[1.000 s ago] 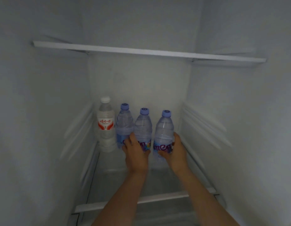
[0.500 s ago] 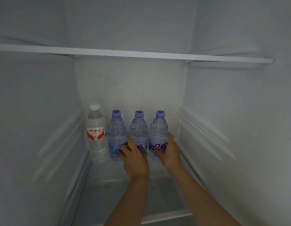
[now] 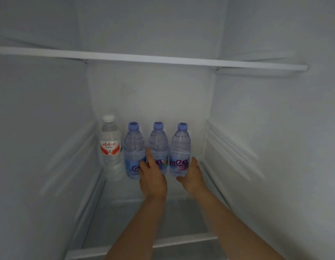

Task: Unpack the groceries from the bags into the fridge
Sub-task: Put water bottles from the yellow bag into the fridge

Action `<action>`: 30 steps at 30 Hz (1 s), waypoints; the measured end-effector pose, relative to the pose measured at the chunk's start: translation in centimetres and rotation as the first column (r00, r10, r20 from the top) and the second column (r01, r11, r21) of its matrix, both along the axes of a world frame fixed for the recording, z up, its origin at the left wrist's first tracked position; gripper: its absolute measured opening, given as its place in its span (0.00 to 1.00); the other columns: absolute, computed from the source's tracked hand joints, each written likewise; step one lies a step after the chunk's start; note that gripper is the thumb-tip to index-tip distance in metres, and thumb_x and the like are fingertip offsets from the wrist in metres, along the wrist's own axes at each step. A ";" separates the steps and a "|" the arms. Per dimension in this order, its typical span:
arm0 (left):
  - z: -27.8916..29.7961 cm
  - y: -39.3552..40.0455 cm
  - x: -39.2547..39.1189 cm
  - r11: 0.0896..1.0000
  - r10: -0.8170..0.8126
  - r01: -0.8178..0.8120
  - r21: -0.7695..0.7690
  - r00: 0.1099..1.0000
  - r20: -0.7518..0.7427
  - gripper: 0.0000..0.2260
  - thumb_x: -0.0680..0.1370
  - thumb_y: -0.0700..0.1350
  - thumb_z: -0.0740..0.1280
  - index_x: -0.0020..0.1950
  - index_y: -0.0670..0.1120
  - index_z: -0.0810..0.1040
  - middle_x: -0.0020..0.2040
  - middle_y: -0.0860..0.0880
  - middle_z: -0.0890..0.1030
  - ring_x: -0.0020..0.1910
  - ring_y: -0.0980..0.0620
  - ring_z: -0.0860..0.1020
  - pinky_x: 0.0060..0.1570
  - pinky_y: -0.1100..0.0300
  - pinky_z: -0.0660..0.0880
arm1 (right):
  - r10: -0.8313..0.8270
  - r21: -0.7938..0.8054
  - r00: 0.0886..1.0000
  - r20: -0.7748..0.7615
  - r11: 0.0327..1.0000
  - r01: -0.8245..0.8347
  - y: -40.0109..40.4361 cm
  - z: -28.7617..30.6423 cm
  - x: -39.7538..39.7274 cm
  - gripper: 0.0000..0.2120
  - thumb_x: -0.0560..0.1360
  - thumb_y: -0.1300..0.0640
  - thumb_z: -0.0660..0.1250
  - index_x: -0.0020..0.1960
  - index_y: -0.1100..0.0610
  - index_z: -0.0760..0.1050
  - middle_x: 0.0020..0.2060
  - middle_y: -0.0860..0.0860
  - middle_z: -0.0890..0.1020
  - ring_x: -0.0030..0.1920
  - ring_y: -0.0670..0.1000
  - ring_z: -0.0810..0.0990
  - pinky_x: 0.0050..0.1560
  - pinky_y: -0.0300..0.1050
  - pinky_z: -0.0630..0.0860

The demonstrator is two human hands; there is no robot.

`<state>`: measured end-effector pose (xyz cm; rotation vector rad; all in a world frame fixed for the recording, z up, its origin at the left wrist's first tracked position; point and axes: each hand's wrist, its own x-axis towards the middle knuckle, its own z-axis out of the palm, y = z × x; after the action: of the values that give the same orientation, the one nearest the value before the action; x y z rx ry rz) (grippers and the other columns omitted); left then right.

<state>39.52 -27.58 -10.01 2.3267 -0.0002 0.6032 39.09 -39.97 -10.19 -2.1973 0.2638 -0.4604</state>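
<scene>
Four water bottles stand in a row at the back of the fridge shelf (image 3: 181, 218). The white-capped bottle with a red label (image 3: 110, 145) is leftmost. Beside it are three purple-capped bottles: left (image 3: 133, 147), middle (image 3: 158, 141) and right (image 3: 180, 147). My left hand (image 3: 152, 177) grips the lower part of the middle bottle, one finger straight up along its left side. My right hand (image 3: 193, 175) holds the right bottle low down, fingers round its right side. Both labels are partly hidden by my hands.
A white shelf (image 3: 163, 60) runs across above the bottles. The fridge side walls (image 3: 256, 147) carry ribbed rails close to the right bottle. The glass shelf's front edge (image 3: 181, 239) lies under my forearms.
Both hands have slid the middle and right purple-capped bottles back, level with the other two at the rear wall. The view has moved closer.
</scene>
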 end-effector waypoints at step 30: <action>-7.1 13.2 -40.7 0.710 -0.699 0.689 -0.143 0.715 -0.025 0.10 0.77 0.41 0.65 0.57 0.52 0.76 0.47 0.52 0.82 0.47 0.56 0.79 0.48 0.61 0.75 | -0.330 -0.039 0.904 0.272 0.935 0.353 13.3 -8.0 -50.6 0.16 0.75 0.61 0.67 0.62 0.60 0.72 0.53 0.53 0.79 0.54 0.51 0.79 0.58 0.48 0.76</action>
<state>-1.22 -14.39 -17.08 2.0057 -0.7592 0.1121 -11.47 -26.63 -18.14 -2.1478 0.4974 -0.9665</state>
